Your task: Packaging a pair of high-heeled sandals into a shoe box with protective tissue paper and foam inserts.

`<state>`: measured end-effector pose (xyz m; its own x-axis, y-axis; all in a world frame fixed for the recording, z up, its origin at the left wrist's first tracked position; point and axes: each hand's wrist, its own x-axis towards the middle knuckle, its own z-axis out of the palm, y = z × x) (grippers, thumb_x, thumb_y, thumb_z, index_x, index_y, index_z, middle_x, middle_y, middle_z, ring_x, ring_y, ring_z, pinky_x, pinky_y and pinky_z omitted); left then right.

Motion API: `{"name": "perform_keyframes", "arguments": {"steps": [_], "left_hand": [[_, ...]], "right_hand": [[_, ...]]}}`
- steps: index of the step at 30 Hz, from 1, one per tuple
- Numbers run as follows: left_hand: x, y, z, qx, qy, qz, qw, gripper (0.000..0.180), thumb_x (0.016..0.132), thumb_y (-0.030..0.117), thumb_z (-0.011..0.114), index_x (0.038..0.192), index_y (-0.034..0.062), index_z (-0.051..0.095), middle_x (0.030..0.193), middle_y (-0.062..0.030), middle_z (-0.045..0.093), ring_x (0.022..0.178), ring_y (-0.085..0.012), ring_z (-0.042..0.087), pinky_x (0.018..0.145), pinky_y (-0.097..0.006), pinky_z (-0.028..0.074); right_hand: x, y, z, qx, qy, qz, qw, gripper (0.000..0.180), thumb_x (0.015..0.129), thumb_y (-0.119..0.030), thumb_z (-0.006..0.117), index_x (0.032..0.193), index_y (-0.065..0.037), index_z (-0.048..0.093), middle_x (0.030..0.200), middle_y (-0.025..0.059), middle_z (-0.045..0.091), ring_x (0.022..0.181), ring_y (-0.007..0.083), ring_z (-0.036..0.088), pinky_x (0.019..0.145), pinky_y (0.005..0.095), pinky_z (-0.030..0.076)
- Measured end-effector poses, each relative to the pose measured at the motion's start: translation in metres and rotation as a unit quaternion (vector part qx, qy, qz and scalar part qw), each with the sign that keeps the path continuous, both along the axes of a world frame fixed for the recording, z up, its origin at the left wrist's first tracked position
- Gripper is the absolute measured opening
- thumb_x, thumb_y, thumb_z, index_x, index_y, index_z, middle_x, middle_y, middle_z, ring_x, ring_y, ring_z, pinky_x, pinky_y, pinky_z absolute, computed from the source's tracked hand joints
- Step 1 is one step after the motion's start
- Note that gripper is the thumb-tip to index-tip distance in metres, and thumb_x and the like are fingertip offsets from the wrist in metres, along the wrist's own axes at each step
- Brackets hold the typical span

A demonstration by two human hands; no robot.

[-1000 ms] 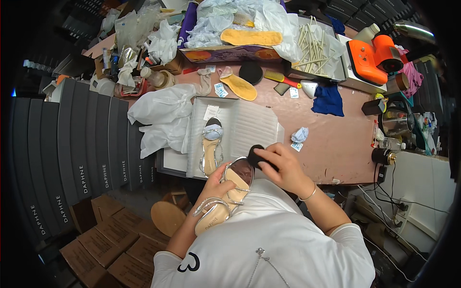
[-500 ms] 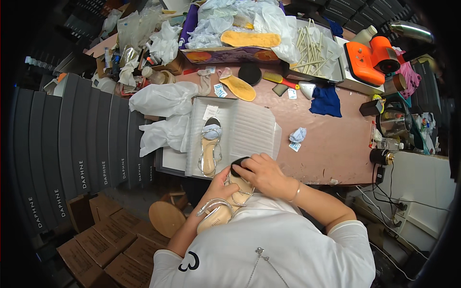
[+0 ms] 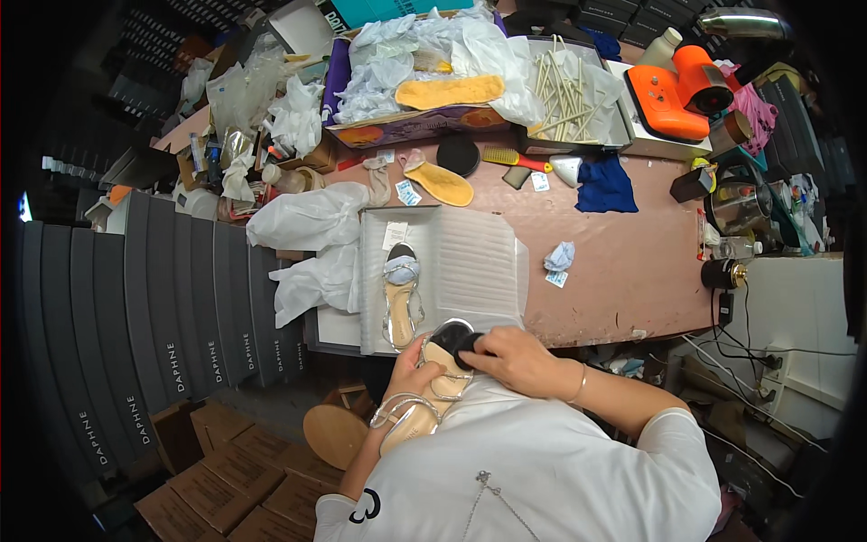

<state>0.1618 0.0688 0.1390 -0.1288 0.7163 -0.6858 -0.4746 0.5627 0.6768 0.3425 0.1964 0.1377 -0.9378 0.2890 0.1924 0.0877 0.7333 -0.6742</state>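
Note:
My left hand (image 3: 408,375) is closed around a beige sandal (image 3: 411,426) with silvery straps, held close to my white shirt. At the sandal's black toe end, my right hand (image 3: 522,361) pinches a dark rounded pad (image 3: 467,350) and brings it against or right over the surface; contact cannot be made out. Just beyond lies an open shoe box (image 3: 366,289) lined with ridged white paper (image 3: 479,271). Its matching sandal (image 3: 399,312) rests inside with crumpled paper under its straps. White tissue (image 3: 307,217) spills over the box's left side.
Stacked grey shoe boxes (image 3: 144,316) rise at the left, above brown cartons (image 3: 235,470). On the pink table lie a yellow insole (image 3: 442,183), a black round disc (image 3: 458,156), a comb (image 3: 506,157), a blue cloth (image 3: 607,186) and crumpled paper (image 3: 560,256). An orange device (image 3: 668,104) stands back right.
My right hand has shifted the dark pad toward the right side of the sandal's toe, uncovering its shiny black surface. The whole view has shifted slightly; my left hand keeps its hold.

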Motion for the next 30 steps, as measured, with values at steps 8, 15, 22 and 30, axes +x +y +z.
{"name": "perform_keyframes", "arguments": {"steps": [8,15,22,30], "left_hand": [[-0.010,0.028,0.001,0.043,-0.017,0.002,0.999,0.052,0.077,-0.003,0.057,0.128,0.0002,0.046,0.100,-0.0065,0.061,0.087,-0.0129,0.061,0.076,-0.026,0.052],[-0.058,0.065,-0.004,0.139,0.000,0.160,0.977,0.043,0.083,0.002,0.057,0.125,0.0042,0.049,0.095,-0.0066,0.062,0.076,-0.0138,0.063,0.065,-0.029,0.055],[-0.038,0.065,-0.006,0.060,-0.024,0.118,0.991,0.034,0.097,0.034,0.053,0.119,0.0080,0.054,0.093,-0.0021,0.060,0.080,-0.0104,0.062,0.067,-0.025,0.051],[-0.072,0.013,-0.052,0.049,0.060,0.187,0.979,0.033,0.096,0.026,0.051,0.111,-0.0029,0.058,0.100,-0.0133,0.063,0.093,-0.0185,0.064,0.081,-0.029,0.053]], "right_hand": [[-0.045,0.092,-0.065,0.056,0.027,-0.246,0.967,0.031,0.077,-0.007,0.061,0.108,-0.008,0.063,0.093,0.0101,0.058,0.088,0.0289,0.056,0.075,0.0379,0.046],[-0.039,0.141,-0.087,0.063,0.029,-0.332,0.941,0.051,0.086,-0.024,0.064,0.131,-0.004,0.050,0.123,0.0189,0.054,0.112,0.0334,0.052,0.092,0.0443,0.041],[-0.061,0.069,-0.041,-0.624,0.035,-0.104,0.774,0.035,0.101,-0.029,0.045,0.115,0.000,0.059,0.089,0.0064,0.063,0.075,0.0118,0.060,0.066,0.0250,0.052],[-0.034,0.045,-0.057,-0.664,0.054,-0.168,0.727,0.030,0.101,-0.026,0.044,0.098,0.001,0.057,0.080,0.0062,0.061,0.067,0.0125,0.062,0.064,0.0243,0.054]]}}
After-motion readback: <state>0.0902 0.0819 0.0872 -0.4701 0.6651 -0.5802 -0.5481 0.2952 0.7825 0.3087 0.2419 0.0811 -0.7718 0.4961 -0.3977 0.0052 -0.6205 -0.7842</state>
